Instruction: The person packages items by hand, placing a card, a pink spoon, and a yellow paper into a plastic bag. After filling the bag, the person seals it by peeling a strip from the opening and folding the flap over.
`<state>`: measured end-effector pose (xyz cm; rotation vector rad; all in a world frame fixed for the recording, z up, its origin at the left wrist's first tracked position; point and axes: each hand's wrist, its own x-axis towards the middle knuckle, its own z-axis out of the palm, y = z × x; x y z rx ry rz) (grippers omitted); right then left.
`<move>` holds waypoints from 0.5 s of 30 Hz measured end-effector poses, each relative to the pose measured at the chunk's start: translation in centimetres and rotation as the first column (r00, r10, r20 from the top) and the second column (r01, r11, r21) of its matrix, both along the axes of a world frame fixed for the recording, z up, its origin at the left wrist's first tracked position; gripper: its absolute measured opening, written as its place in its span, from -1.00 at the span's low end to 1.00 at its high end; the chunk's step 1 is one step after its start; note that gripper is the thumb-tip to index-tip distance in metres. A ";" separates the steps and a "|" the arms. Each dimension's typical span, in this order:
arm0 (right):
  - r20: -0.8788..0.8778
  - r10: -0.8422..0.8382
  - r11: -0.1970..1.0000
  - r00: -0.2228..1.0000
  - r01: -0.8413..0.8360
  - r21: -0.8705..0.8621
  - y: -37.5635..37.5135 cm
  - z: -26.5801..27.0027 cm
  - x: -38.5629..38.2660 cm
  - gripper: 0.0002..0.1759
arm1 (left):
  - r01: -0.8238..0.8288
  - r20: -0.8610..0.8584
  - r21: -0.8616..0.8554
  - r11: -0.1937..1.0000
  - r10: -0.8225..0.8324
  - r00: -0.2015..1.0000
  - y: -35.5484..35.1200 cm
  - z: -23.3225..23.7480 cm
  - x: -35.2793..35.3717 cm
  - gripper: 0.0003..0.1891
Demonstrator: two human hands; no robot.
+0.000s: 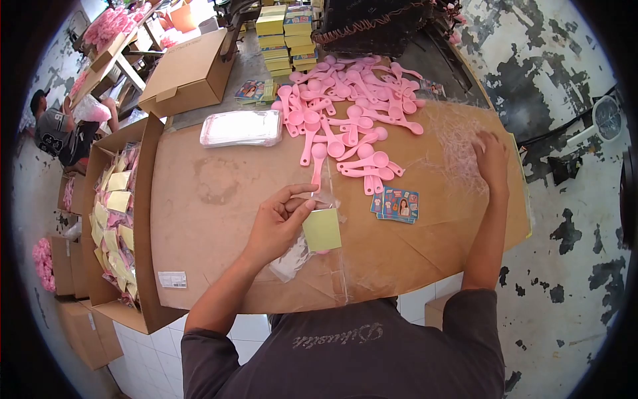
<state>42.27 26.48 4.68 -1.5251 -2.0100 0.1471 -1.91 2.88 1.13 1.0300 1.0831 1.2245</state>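
My left hand [282, 216] is closed in a pinch at the top of a small clear plastic bag [323, 198]. A pale yellow card [322, 230] shows at the bag, with a bit of pink below its lower edge. Just beyond these fingers lies a pink measuring spoon [318, 159], at the near edge of a heap of pink spoons [359, 86]. My right hand [492, 159] is at the right of the table, its fingers apart and bent over a tangle of thin clear plastic strips [458, 136]. Nothing shows in its grasp.
A stack of blue printed cards [397, 205] lies right of centre on the cardboard sheet [219, 239]. Clear bags [240, 128] are stacked behind. An open carton [146, 292] of packed bags stands left, a closed box [186, 70] beyond. A person [56, 130] sits far left.
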 end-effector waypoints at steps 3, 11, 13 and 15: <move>-0.081 0.077 0.997 0.994 -0.077 -0.002 -1.6 2.8 -1.2 -0.56 | 0.015 0.035 -0.039 0.999 -0.014 0.999 0.1 0.9 -0.1 -0.64; -0.108 0.277 0.921 0.955 -0.296 -0.252 -6.7 1.7 -9.2 -0.64 | 0.016 0.061 -0.087 0.996 -0.010 0.998 0.1 0.1 0.3 -0.71; -0.262 0.446 0.742 0.856 -0.518 -0.427 -9.6 2.3 -13.6 -0.63 | 0.024 0.041 -0.095 0.995 -0.021 0.999 0.1 0.0 0.4 -0.74; -0.415 0.560 0.596 0.717 -0.696 -0.399 -11.7 1.2 -16.9 -0.63 | 0.000 0.027 -0.075 0.997 0.002 1.000 0.0 0.0 0.8 -0.76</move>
